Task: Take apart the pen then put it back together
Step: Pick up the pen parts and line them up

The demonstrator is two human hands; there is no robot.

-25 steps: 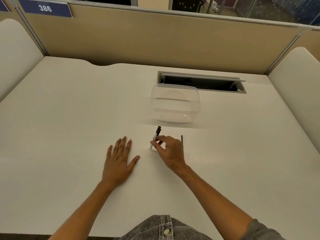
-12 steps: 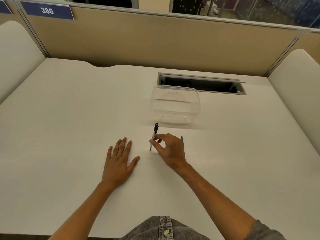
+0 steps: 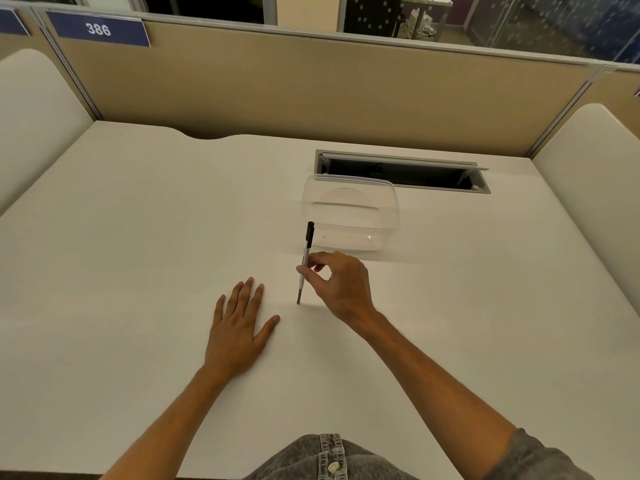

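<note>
Head view: right hand pinches pen upright w/ thumb + forefinger; left hand flat, fingers spread, on desk.

One sign could be read: white digits "386" stood on a dark blue plate fixed to the top edge of the tan partition behind the bench. A second blue plate at the far left was cut off, its text unseen.
</note>
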